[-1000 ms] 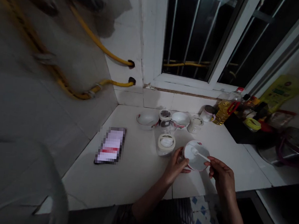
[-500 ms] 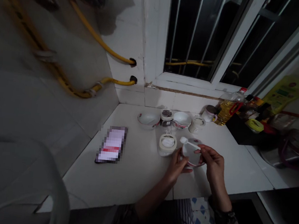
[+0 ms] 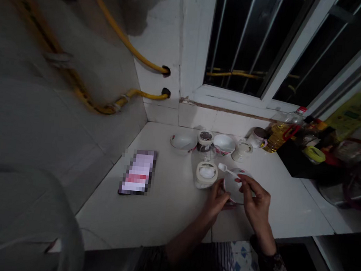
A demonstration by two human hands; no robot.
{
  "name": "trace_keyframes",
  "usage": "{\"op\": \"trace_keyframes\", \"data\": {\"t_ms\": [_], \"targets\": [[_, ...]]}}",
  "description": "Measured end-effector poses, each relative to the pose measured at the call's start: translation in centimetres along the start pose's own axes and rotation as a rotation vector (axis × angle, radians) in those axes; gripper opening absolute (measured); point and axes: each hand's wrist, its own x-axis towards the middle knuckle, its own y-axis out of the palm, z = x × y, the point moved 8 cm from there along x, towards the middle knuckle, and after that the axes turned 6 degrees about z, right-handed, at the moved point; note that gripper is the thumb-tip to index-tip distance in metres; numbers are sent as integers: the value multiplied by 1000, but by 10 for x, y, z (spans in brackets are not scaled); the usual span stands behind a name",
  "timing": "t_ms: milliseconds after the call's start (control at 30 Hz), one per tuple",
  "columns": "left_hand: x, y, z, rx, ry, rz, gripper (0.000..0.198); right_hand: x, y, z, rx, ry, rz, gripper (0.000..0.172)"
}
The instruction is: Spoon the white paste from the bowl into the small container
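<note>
My left hand [image 3: 218, 198] grips the near left side of a white bowl [image 3: 235, 192] with a coloured pattern, tilted above the counter. My right hand [image 3: 255, 199] pinches the handle of a small white spoon [image 3: 230, 171]. The spoon's scoop end points left, over the bowl's far left rim. Just left of the bowl stands an uncapped jar [image 3: 205, 183] with white contents, its clear lid [image 3: 211, 152] flipped up behind it. What lies deep in the bowl is hard to make out.
Behind are two more bowls [image 3: 183, 143] [image 3: 224, 144], a dark-topped jar [image 3: 205, 140], a pale jar [image 3: 243, 151] and a mug [image 3: 258, 138]. A phone [image 3: 138, 172] lies left. An oil bottle [image 3: 281, 130], a dark rack [image 3: 293, 161] and a metal pot [image 3: 338, 187] line the right.
The spoon's scoop end looked heaped with white before and now shows its hollow. Both hands keep their hold, the bowl shifting slightly. The whole view has swung a little left.
</note>
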Motion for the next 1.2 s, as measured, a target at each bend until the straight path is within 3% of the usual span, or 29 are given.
{"op": "trace_keyframes", "data": {"t_ms": [133, 233, 400, 467, 567, 633, 700, 767, 867, 1033, 1100, 1200], "targets": [[-4, 2, -2, 2, -40, 16, 73, -15, -41, -22, -23, 147, -118, 22], [-5, 2, -3, 10, -49, 29, 76, -27, -53, -28, -274, 59, -63, 23], [-8, 6, -8, 20, -4, 62, 76, -38, -30, -27, -664, -132, -73, 30], [-10, 8, -10, 17, 1, 77, 75, -38, -18, -23, -658, -185, -66, 33], [-10, 9, -12, 0, -6, 81, 74, -37, -4, -14, -554, -295, 114, 38], [-10, 8, -13, -1, -14, 79, 75, -39, -6, -10, -506, -339, 213, 39], [-10, 8, -13, 10, -15, 80, 75, -39, -21, -11, -547, -310, 139, 38], [-10, 8, -13, 20, -5, 82, 74, -39, -39, -14, -655, -237, -60, 34], [-11, 10, -13, 12, 11, 101, 74, -45, -38, -14, -741, -197, -249, 30], [-11, 12, -15, 5, 24, 134, 75, -47, -5, -8, -524, -313, -84, 31], [-12, 12, -17, 0, 28, 125, 76, -45, -11, -9, -545, -291, -141, 29], [-13, 14, -19, -1, 28, 123, 76, -44, -27, -9, -635, -252, -330, 30]]}}
